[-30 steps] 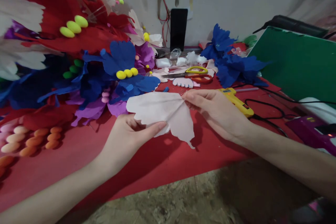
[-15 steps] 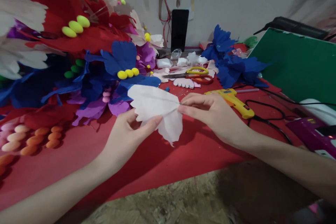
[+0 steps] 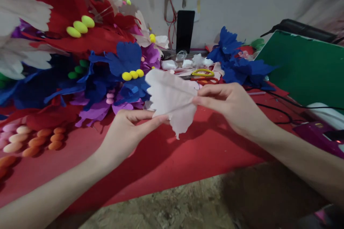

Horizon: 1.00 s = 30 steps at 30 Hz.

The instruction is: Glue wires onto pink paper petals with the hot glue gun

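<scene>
A white scallop-edged petal (image 3: 172, 96), of thin paper or cloth, is held up between both hands over the red tabletop. My left hand (image 3: 129, 128) pinches its lower left edge between thumb and fingers. At the petal's right side, my right hand (image 3: 228, 105) grips it with thumb and forefinger. A crease runs across the petal towards the right fingertips. Behind it lie scissors (image 3: 202, 75) with yellow and red handles, partly hidden by the petal.
Blue, red, white and purple crafted flowers crowd the left, with yellow egg-shaped beads (image 3: 133, 75). Orange beads (image 3: 37, 141) lie nearer. Blue petals (image 3: 242, 68) and a green board (image 3: 306, 68) stand at the right. A black phone (image 3: 185, 30) leans on the wall. Black cables (image 3: 285, 114) cross the right side.
The white petal has been raised slightly, moved right and spread wider. My right hand has shifted right and up and now hides the yellow glue gun.
</scene>
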Motion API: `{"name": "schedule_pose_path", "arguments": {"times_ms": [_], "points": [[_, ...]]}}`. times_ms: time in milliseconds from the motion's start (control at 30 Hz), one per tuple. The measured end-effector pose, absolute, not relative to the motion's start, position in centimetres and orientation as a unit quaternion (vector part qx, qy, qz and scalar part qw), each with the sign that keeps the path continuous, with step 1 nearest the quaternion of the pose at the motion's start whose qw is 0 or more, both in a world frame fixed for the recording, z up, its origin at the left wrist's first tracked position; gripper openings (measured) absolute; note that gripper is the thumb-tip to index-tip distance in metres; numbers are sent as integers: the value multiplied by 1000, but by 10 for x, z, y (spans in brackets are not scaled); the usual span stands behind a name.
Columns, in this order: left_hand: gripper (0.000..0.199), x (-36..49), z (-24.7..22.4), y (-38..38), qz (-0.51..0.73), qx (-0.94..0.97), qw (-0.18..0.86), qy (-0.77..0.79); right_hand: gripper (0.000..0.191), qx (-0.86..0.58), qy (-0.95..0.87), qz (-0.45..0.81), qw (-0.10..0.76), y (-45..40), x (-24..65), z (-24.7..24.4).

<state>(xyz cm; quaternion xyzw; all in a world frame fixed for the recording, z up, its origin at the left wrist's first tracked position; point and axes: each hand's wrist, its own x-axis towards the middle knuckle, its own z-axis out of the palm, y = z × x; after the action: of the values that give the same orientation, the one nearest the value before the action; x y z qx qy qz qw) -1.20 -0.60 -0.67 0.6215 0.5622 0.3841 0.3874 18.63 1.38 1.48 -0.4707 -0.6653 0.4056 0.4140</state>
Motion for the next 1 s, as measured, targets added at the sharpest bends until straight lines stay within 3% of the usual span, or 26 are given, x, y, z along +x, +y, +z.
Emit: {"name": "schedule_pose_path", "arguments": {"times_ms": [167, 233, 367, 400, 667, 833, 1000], "points": [[9, -22, -3, 2, 455, 611, 385, 521, 14, -498, -583, 475, 432, 39, 210, 20], [8, -23, -2, 2, 478, 608, 371, 513, 14, -507, -608, 503, 345, 44, 214, 19], [8, -18, 1, -2, 493, 608, 362, 506, 16, -471, -752, 457, 71, 38, 201, 3], [7, -16, 1, -3, 488, 610, 364, 507, 15, -466, -769, 433, 57, 36, 196, -2], [10, -12, -9, -6, 404, 654, 400, 499, 16, -527, -817, 166, 164, 63, 208, -8], [28, -13, -19, -5, 333, 721, 395, 462, 12, -471, -868, 91, 126, 111, 217, -8], [31, -13, -19, -6, 303, 751, 347, 474, 7, -395, -911, 100, 67, 147, 212, -19]]}}
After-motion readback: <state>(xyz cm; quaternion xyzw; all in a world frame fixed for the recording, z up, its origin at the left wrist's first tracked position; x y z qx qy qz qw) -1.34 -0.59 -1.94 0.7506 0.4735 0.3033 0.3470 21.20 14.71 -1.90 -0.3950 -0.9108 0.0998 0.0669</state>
